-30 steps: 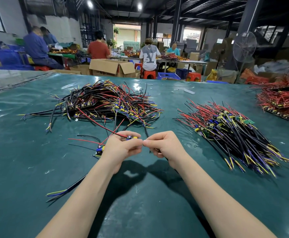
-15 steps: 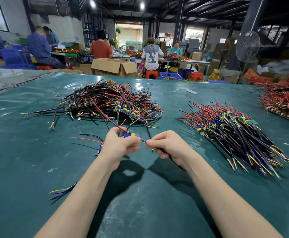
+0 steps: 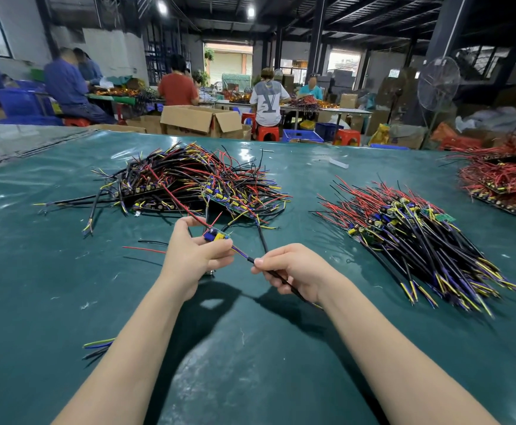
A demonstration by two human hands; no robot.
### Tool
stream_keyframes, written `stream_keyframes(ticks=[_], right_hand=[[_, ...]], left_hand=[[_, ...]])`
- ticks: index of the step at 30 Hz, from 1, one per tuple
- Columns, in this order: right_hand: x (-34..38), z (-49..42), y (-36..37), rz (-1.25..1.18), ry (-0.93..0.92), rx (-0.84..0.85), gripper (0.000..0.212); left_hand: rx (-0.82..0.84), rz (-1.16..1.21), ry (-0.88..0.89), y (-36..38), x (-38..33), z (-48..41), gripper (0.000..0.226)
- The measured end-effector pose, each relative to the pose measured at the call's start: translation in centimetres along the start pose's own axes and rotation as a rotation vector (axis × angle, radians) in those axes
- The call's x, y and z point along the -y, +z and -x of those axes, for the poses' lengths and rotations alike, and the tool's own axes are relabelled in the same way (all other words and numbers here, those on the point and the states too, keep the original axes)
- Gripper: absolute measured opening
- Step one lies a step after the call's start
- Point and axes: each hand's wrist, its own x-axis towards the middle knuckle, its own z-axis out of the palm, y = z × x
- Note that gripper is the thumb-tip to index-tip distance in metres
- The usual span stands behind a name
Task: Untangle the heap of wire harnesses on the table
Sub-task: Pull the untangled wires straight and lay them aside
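Left hand (image 3: 195, 256): raised, fingers curled, pinching harness (image 3: 240, 254). Right hand (image 3: 296, 271): just beside, curled round same harness. Forearms: bare, converging forward.

Three wire piles: tangled heap (image 3: 189, 182), tidy pile (image 3: 419, 234), red pile (image 3: 505, 179). One harness (image 3: 240, 254) up, in left hand (image 3: 194, 256) and right hand (image 3: 296, 271). Five people (image 3: 269, 96) behind, one fan (image 3: 437, 84).

Tangled heap of wire harnesses (image 3: 189, 182) far left, black, red, yellow and blue leads splaying every way, one harness (image 3: 217, 236) raised just near of it, its small board pinched in the left hand (image 3: 189, 259), its black cable in the right hand (image 3: 296, 271), aligned pile (image 3: 419, 237) lying right.
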Motion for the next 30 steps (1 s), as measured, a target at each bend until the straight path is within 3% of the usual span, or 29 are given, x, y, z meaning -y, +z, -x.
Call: stream_keyframes(ticks=[8, 14, 21, 25, 30], right_hand=[[0.1, -0.4, 0.8, 0.047, -0.023, -0.075, 0.021], [-0.2, -0.6, 0.0, -0.209, 0.038, 0.128, 0.02], [-0.3, -0.9, 0.5, 0.02, 0.02, 0.053, 0.02], [-0.4, -0.8, 0.3, -0.045, 0.094, 0.103, 0.023], [-0.2, -0.4, 0.5, -0.013, -0.09, 0.1, 0.031]], left_hand=[[-0.03, 0.179, -0.053, 0.3, -0.6, 0.1, 0.049], [-0.15, 0.253, -0.015, -0.1, -1.1, -0.1, 0.05], [-0.157, 0.297, -0.043, 0.6, -1.2, 0.1, 0.044], [-0.22, 0.319, -0.05, -0.3, -1.0, -0.3, 0.047], [-0.24, 0.399, -0.107, -1.2, -0.8, -1.1, 0.035]])
